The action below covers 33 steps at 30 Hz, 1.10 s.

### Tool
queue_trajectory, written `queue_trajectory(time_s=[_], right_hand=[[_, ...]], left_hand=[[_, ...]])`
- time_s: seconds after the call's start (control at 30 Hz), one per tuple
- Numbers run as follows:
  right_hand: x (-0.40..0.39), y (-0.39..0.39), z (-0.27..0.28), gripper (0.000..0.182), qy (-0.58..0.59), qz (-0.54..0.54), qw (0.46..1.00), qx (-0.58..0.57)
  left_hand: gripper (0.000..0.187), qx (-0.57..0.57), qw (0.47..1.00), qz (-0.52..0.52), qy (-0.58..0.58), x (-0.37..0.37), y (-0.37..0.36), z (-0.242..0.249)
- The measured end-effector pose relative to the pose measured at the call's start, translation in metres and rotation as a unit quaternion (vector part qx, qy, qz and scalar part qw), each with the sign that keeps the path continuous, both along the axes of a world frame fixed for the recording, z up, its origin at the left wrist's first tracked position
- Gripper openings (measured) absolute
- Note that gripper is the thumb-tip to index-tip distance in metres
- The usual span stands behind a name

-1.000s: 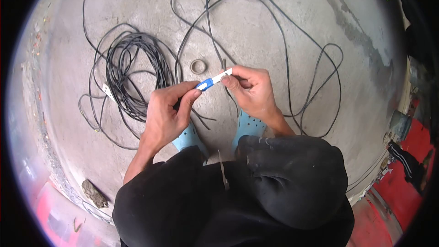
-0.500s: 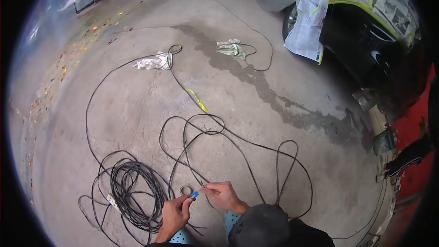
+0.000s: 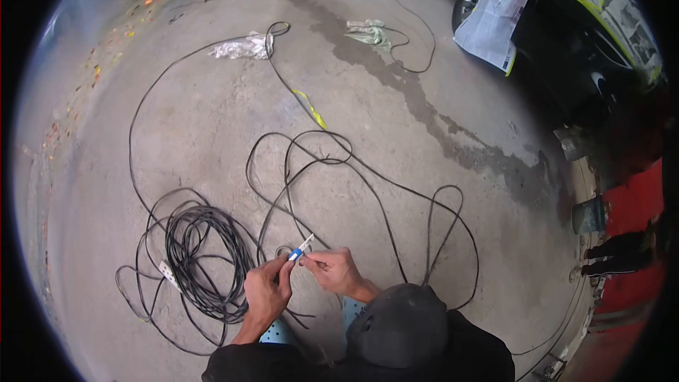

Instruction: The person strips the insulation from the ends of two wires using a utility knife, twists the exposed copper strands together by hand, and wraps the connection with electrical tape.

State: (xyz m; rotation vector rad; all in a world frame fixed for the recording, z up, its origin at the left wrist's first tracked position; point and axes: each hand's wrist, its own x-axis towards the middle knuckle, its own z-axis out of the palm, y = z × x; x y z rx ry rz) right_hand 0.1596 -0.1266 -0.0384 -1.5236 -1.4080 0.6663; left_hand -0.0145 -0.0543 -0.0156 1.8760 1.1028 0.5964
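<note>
My left hand (image 3: 267, 288) is closed around a blue utility knife (image 3: 296, 255), its pale segmented blade pointing up and to the right. Right beside it, my right hand (image 3: 334, 271) has thumb and fingers pinched together close to the knife's handle. Whatever lies in that pinch is too small to make out. Under and just beyond the hands, black cable (image 3: 300, 216) runs in loose loops over the concrete floor. A tape roll (image 3: 283, 250) lies behind the knife, mostly hidden by it and the left hand.
A thick coil of black cable (image 3: 209, 262) lies at the left beside a white power strip (image 3: 168, 273). Farther off are a white rag (image 3: 244, 47), a greenish rag (image 3: 371, 34) and yellow tape (image 3: 311, 110). A paper-masked black car (image 3: 566, 49) stands at the upper right.
The knife has turned in my left hand, and its pale blade now shows pointing up-right. Both hands have risen slightly in view. The camera has tilted down, shifting the floor scene upward.
</note>
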Motion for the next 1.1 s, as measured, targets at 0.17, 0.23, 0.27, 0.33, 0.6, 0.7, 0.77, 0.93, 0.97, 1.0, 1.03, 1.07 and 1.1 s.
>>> queue_trajectory(time_s=[0.17, 0.23, 0.27, 0.33, 0.6, 0.7, 0.77, 0.93, 0.97, 1.0, 1.03, 1.07, 1.1], right_hand=[[-0.002, 0.005, -0.008, 0.018, 0.129, -0.038, 0.991, -0.024], [0.000, 0.007, 0.002, 0.023, 0.172, -0.032, 0.983, -0.061], [0.000, 0.007, 0.005, 0.025, 0.172, -0.033, 0.982, -0.077], [0.001, 0.005, 0.001, 0.025, 0.183, -0.035, 0.978, -0.089], [0.007, 0.003, -0.020, 0.017, 0.205, -0.045, 0.977, -0.031], [0.004, 0.003, -0.016, 0.017, 0.185, -0.053, 0.981, -0.034], [0.006, 0.000, -0.009, 0.018, 0.178, -0.043, 0.981, -0.062], [0.005, 0.000, -0.007, 0.019, 0.174, -0.030, 0.983, -0.045], [0.006, -0.001, -0.009, 0.018, 0.167, -0.023, 0.985, -0.045], [0.006, -0.001, -0.010, 0.018, 0.161, -0.016, 0.986, -0.045], [0.006, -0.002, -0.009, 0.018, 0.168, -0.013, 0.984, -0.049], [0.005, -0.001, -0.007, 0.018, 0.176, -0.009, 0.983, -0.054], [0.004, -0.001, -0.004, 0.018, 0.183, -0.006, 0.981, -0.058]], left_hand=[[0.023, -0.123, 0.988, 0.036, -0.089, 0.001, 0.008, 0.003], [0.024, -0.199, 0.967, 0.044, -0.151, -0.006, 0.010, -0.001], [0.023, -0.231, 0.957, 0.040, -0.173, -0.008, 0.009, -0.003], [0.023, -0.256, 0.945, 0.030, -0.203, -0.009, 0.007, -0.006], [0.021, -0.134, 0.982, -0.051, -0.123, -0.005, 0.005, -0.007], [0.025, -0.091, 0.990, -0.057, -0.096, 0.005, 0.005, 0.007], [0.026, -0.026, 0.989, -0.071, -0.131, 0.009, 0.005, -0.004], [0.024, -0.033, 0.996, -0.054, -0.058, 0.008, 0.004, 0.005], [0.023, -0.033, 0.997, -0.047, -0.060, 0.008, 0.004, 0.004], [0.022, -0.040, 0.996, -0.041, -0.068, 0.008, 0.003, 0.004], [0.021, -0.046, 0.995, -0.034, -0.076, 0.010, 0.002, 0.006], [0.021, -0.053, 0.995, -0.027, -0.083, 0.010, 0.002, 0.007], [0.022, -0.053, 0.995, -0.031, -0.078, 0.008, 0.002, 0.006]])
